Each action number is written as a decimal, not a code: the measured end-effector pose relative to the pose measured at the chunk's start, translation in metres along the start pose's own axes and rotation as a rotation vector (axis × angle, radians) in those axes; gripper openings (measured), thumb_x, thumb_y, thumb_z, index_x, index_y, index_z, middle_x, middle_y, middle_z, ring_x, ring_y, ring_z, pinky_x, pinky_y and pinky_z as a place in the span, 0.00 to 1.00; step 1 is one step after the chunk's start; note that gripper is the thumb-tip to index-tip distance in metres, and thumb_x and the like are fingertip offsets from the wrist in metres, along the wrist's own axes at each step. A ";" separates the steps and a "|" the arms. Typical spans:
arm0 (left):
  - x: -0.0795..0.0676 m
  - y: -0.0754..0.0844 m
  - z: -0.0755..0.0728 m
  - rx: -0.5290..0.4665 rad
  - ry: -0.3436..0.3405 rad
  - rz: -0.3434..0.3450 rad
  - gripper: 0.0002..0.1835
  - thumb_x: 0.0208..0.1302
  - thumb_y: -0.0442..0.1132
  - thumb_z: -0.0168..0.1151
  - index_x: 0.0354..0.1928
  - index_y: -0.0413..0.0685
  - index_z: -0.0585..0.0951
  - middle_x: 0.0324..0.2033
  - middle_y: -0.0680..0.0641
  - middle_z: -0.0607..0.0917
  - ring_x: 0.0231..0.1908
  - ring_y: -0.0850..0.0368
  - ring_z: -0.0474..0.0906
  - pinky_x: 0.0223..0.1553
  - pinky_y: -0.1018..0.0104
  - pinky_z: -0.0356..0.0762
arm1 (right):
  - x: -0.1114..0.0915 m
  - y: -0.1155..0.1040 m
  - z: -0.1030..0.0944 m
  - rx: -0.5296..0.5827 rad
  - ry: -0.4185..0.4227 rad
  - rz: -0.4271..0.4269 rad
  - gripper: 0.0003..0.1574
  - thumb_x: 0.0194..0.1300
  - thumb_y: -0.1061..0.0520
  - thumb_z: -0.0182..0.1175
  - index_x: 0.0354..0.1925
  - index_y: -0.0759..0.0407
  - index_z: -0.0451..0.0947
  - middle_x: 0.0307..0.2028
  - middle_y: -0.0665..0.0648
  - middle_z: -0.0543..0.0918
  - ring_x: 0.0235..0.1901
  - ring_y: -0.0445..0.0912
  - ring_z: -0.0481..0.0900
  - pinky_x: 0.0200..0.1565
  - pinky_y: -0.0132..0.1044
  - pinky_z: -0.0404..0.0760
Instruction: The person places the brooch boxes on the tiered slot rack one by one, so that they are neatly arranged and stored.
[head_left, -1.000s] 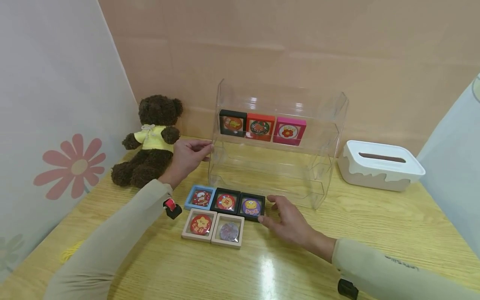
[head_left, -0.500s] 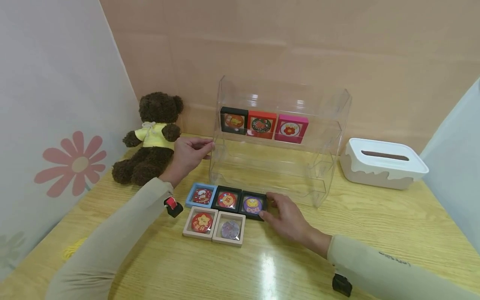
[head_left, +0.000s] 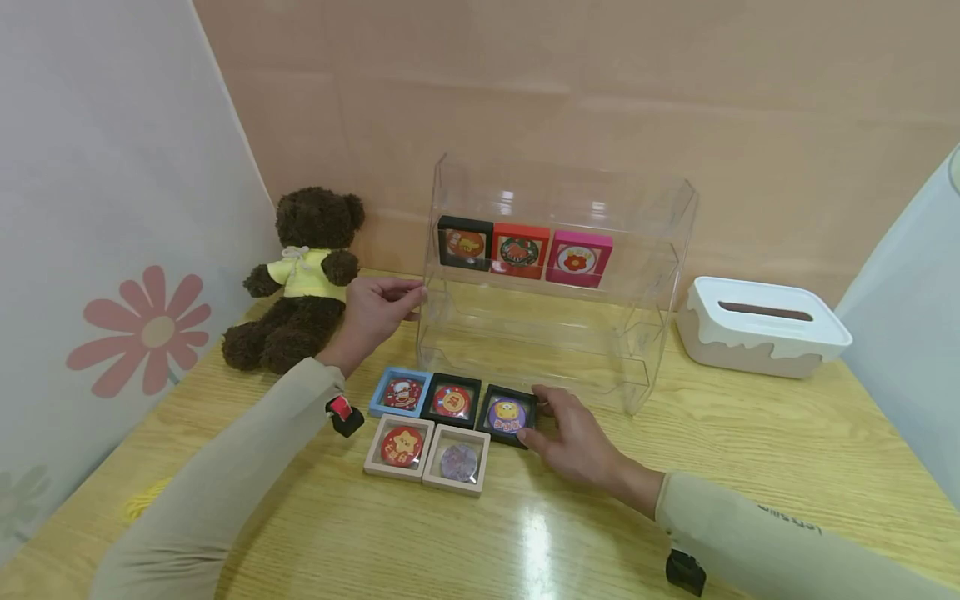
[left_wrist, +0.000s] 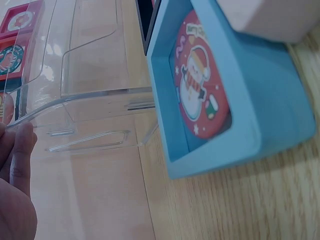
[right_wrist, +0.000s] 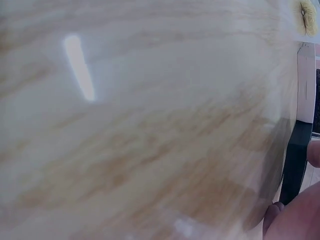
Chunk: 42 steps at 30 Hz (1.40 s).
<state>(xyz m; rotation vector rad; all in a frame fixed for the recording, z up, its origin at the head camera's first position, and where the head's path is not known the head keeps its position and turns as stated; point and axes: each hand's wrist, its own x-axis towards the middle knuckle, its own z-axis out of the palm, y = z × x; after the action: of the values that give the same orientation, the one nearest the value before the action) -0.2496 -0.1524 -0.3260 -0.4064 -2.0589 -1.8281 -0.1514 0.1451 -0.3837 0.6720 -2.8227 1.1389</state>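
Note:
My left hand (head_left: 380,317) pinches the left edge of a clear acrylic display rack (head_left: 540,208) between thumb and fingers. My right hand (head_left: 576,437) holds the right side of a black-framed display box (head_left: 507,414), whose round badge is purple and yellow. That box lies face up on the table, a small gap separating it from a second black-framed box (head_left: 452,401) with a red badge. A light-blue box (head_left: 401,392) with a snowman badge (left_wrist: 197,80) is at the row's left end. Two beige-framed boxes lie nearer me, one with a star badge (head_left: 401,447), the other with a greyish badge (head_left: 458,462).
Black, red and pink framed boxes (head_left: 578,258) stand on the rack's middle tier. A brown teddy bear (head_left: 307,283) in a yellow top sits left of the rack. To its right is a white tissue box (head_left: 761,325). Yellow cord (head_left: 146,500) lies at the left edge.
My right hand has closed in on the black box with the purple badge and shifted it slightly right, away from its neighbour. My left hand stays on the rack.

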 end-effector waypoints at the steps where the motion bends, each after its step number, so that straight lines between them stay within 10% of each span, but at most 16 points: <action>1: 0.000 0.000 0.000 0.000 0.000 -0.001 0.10 0.60 0.32 0.66 0.38 0.29 0.85 0.33 0.34 0.85 0.29 0.52 0.84 0.28 0.60 0.85 | 0.000 0.000 0.000 0.003 0.004 -0.006 0.40 0.56 0.58 0.69 0.61 0.73 0.65 0.49 0.64 0.76 0.48 0.54 0.76 0.51 0.47 0.78; 23: -0.002 0.001 -0.002 0.037 -0.009 -0.042 0.12 0.61 0.35 0.66 0.39 0.30 0.85 0.33 0.36 0.85 0.29 0.52 0.84 0.29 0.61 0.85 | 0.000 -0.004 -0.006 0.063 0.168 -0.136 0.30 0.45 0.67 0.75 0.48 0.63 0.74 0.41 0.55 0.77 0.32 0.47 0.77 0.26 0.32 0.79; 42: -0.003 0.000 -0.001 0.023 -0.015 -0.044 0.11 0.61 0.35 0.66 0.40 0.30 0.85 0.34 0.36 0.85 0.29 0.51 0.84 0.29 0.61 0.85 | 0.002 -0.005 -0.025 0.166 0.225 -0.205 0.11 0.53 0.71 0.69 0.32 0.61 0.78 0.34 0.55 0.84 0.31 0.48 0.84 0.28 0.32 0.85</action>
<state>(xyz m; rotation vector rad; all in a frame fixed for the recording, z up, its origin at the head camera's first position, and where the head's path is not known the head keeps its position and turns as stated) -0.2467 -0.1534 -0.3269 -0.3735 -2.1126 -1.8301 -0.1541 0.1576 -0.3621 0.7685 -2.4318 1.3272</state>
